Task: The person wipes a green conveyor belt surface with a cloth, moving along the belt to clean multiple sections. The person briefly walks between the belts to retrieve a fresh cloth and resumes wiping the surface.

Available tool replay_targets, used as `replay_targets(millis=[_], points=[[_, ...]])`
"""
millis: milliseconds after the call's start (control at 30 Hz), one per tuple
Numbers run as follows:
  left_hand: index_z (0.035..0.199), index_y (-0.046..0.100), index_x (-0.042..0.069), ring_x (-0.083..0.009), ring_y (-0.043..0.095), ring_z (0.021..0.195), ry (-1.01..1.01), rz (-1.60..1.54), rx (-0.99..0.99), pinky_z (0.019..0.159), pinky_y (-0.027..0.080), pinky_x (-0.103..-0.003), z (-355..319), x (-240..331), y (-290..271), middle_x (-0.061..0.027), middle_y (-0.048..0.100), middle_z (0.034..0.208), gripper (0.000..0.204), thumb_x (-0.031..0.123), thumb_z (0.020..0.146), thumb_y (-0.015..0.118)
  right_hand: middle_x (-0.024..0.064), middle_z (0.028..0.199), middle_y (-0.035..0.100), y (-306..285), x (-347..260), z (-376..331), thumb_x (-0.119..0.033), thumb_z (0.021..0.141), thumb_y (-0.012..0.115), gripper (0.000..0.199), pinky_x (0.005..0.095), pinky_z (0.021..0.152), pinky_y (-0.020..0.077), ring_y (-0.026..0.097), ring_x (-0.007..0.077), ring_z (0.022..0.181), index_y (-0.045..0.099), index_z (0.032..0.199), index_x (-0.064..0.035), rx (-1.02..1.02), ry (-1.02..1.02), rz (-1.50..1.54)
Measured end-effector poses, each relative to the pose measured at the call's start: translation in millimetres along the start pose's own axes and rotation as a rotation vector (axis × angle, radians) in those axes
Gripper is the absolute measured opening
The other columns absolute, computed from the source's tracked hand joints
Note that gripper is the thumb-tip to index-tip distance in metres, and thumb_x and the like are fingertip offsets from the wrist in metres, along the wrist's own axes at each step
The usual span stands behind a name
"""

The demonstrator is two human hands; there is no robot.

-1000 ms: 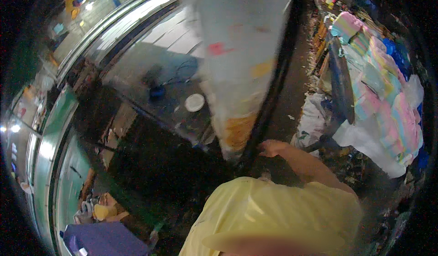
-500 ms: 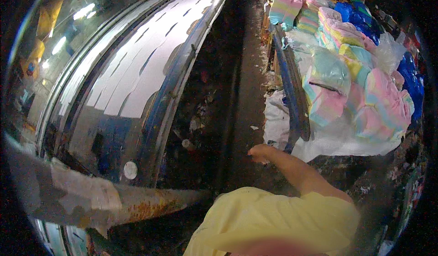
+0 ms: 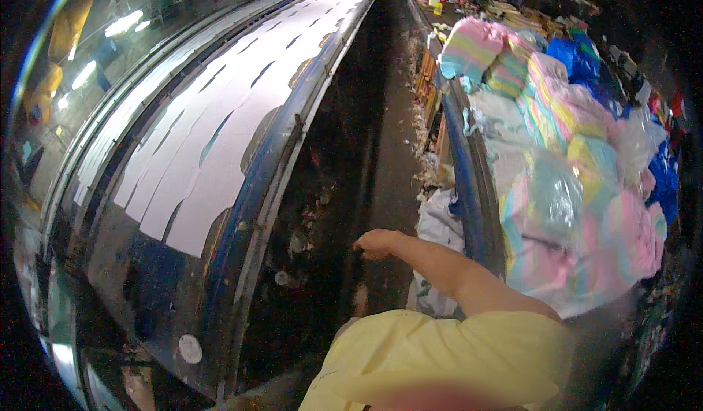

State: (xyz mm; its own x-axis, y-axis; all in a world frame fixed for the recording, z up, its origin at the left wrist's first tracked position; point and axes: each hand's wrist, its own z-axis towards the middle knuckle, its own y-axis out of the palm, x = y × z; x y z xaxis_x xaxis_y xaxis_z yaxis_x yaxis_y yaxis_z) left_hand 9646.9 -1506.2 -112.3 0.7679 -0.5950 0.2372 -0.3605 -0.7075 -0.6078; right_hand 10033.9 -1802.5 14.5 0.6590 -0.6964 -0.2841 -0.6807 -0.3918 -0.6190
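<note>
A: Which thing lies nearest the hands, and how is it placed?
B: The white sack (image 3: pixel 441 224), just right of the right hand (image 3: pixel 377 244). Its long axis runs near to far, beside the dark blue edge (image 3: pixel 476 220) of the right-hand stand. The right forearm (image 3: pixel 458 273) crosses in front of it; contact cannot be told.

A: And the hands themselves?
B: The right, the nearer, hangs over the aisle floor (image 3: pixel 392 162), fingers apparently partly curled. Nothing shows in its grasp, though dimness leaves its palm side uncertain. The left hand cannot be made out, so its state is unknown.

A: What lies farther out?
B: To the left, well apart from the hand, a long table (image 3: pixel 146 279) runs from near left to far centre, bearing flat white pieces (image 3: pixel 183 198). To the right, beyond the sack, lie striped pastel cloths (image 3: pixel 472 48) and a clear plastic bag (image 3: pixel 556 195).
</note>
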Motion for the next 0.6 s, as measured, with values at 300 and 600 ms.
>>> replay_targets(millis=[300, 600], points=[[0.121, 0.077, 0.001, -0.0289, 0.077, 0.105, 0.029, 0.044, -0.048, 0.093, 0.058, -0.043, 136.4, 173.8, -83.2, -0.0157, 0.08, 0.113, 0.031, 0.026, 0.103, 0.079, 0.0203, 0.157, 0.066, -127.3, 144.2, 17.0, -0.034, 0.108, 0.071, 0.058, 0.0524, 0.121, 0.051, 0.062, 0.0412, 0.145, 0.062, 0.159, -0.0091, 0.445, -0.106, 0.133], [0.123, 0.077, 0.001, -0.0297, 0.077, 0.107, 0.073, 0.074, -0.084, 0.095, 0.059, -0.044, 246.8, 379.6, -129.0, -0.0163, 0.081, 0.115, 0.033, 0.027, 0.103, 0.079, 0.0191, 0.146, 0.074, -150.5, 416.2, 65.9, -0.036, 0.105, 0.073, 0.057, 0.0535, 0.115, 0.0563, 0.069, 0.0398, 0.136, 0.065, 0.157, -0.0134, 0.034, 0.229, 0.122]])
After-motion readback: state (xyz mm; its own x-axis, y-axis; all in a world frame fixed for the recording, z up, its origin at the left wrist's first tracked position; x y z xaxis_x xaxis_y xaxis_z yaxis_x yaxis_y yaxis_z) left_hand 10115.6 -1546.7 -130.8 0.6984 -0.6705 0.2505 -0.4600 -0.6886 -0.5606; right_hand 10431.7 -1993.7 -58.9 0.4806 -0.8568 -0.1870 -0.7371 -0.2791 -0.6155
